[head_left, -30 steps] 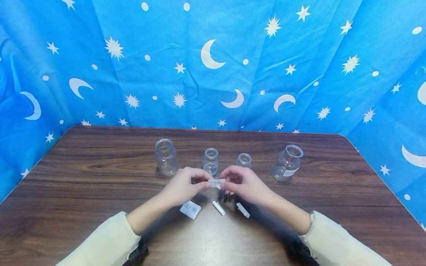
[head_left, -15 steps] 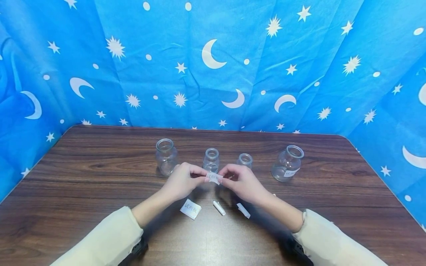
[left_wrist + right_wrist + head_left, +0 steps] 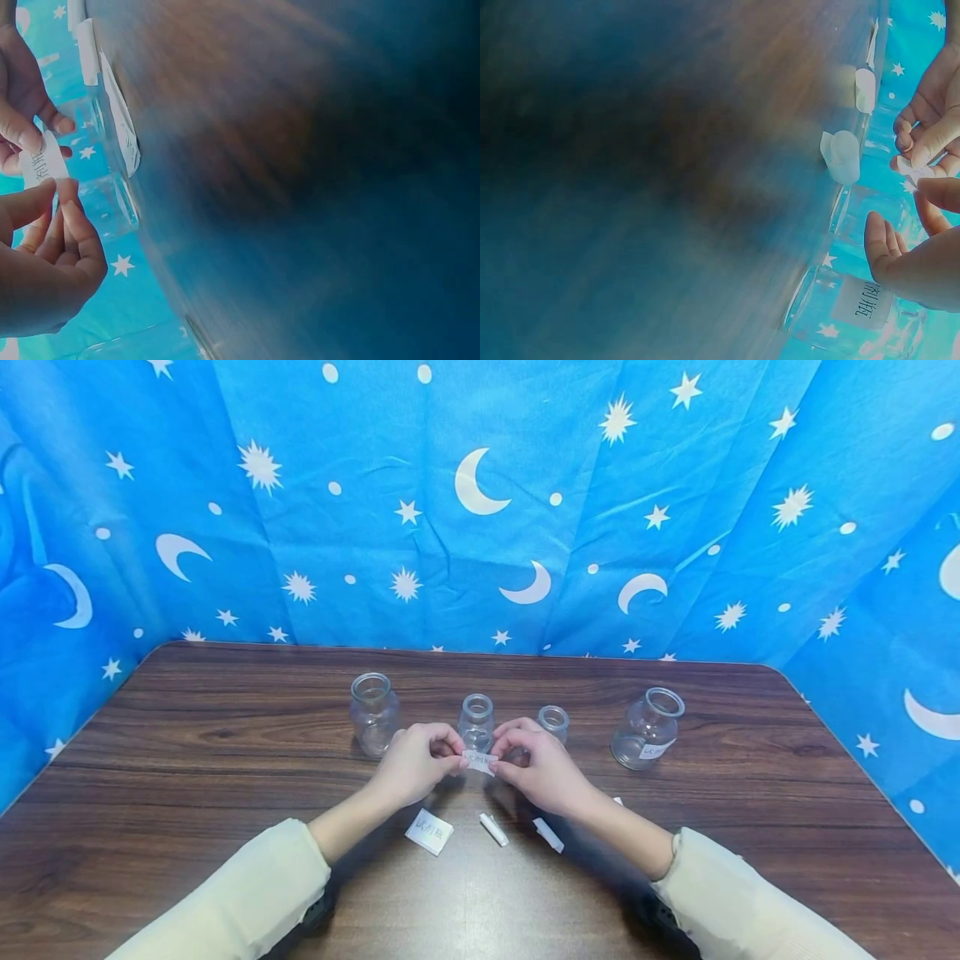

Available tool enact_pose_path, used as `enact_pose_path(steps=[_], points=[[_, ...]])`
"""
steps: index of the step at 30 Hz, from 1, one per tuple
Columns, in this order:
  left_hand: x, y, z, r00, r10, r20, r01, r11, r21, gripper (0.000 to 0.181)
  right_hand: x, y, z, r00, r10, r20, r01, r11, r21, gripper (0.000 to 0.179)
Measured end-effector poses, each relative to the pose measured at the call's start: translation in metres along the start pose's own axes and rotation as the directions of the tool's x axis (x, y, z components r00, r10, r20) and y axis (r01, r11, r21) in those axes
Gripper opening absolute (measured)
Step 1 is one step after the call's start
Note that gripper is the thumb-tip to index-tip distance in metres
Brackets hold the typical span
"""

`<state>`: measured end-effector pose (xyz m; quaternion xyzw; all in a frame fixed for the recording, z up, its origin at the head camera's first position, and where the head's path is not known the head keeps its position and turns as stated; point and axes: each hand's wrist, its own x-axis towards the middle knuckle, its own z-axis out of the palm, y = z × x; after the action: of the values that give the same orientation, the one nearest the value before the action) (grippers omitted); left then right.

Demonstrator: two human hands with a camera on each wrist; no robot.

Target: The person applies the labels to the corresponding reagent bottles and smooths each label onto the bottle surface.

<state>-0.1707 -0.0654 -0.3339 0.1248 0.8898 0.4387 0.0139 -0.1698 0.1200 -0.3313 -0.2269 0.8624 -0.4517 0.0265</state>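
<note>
Between both hands a small white paper label (image 3: 480, 763) with printed dark characters is stretched out. My left hand (image 3: 416, 765) pinches its left end with thumb and index finger. Its right end is pinched by my right hand (image 3: 546, 770), whose other fingers stay loosely bent in the right wrist view. The label sits just in front of a small clear glass jar (image 3: 476, 714), overlapping its lower part in the head view. In the left wrist view the label (image 3: 45, 163) faces the camera, characters showing.
A larger glass jar (image 3: 373, 714) stands left; another small jar (image 3: 553, 720) is partly behind my right hand. At right, a large jar (image 3: 648, 727) bears a stuck label (image 3: 657, 749). Nearer lie a printed paper (image 3: 430, 832) and two rolled white pieces (image 3: 493, 829), (image 3: 548, 835).
Both hands have moved slightly away from the body with the label, bringing it closer to the small jar. A white scrap now shows beside the right forearm. Jars and papers stay put.
</note>
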Motion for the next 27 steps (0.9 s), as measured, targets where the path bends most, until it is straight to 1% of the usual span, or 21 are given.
enact_pose_path(steps=[3,7,13,17,22,25,27], points=[[0.000,-0.001,0.001,1.000,0.008,-0.016,-0.008,1.000,0.021,0.008,0.000,0.000,0.000,1.000,-0.004,-0.004,0.004,1.000,0.005,0.005],[0.000,0.000,0.003,0.999,0.016,-0.047,-0.013,0.998,0.054,0.009,0.000,0.001,0.001,1.000,-0.004,-0.014,0.004,0.999,0.038,0.005],[0.000,0.001,0.005,0.995,0.015,-0.097,-0.012,0.999,0.039,0.013,0.001,0.002,0.003,1.000,-0.009,-0.022,0.010,0.998,0.064,0.010],[0.001,0.000,0.004,0.993,0.038,-0.111,-0.034,0.999,0.041,0.014,0.002,0.001,0.003,1.000,-0.006,-0.014,0.006,0.999,0.037,0.011],[0.006,-0.002,0.002,0.991,0.081,-0.104,-0.075,0.995,0.063,0.013,0.006,0.002,0.003,1.000,-0.004,-0.005,0.003,0.998,-0.061,0.011],[0.008,-0.003,0.002,0.993,0.075,-0.091,-0.068,0.995,0.077,0.013,0.009,0.003,0.002,1.000,-0.010,-0.003,0.010,0.992,-0.129,0.011],[0.008,-0.003,0.002,0.995,0.066,-0.081,-0.059,0.994,0.091,0.013,0.011,0.004,0.002,1.000,-0.010,0.001,0.010,0.988,-0.153,0.010]])
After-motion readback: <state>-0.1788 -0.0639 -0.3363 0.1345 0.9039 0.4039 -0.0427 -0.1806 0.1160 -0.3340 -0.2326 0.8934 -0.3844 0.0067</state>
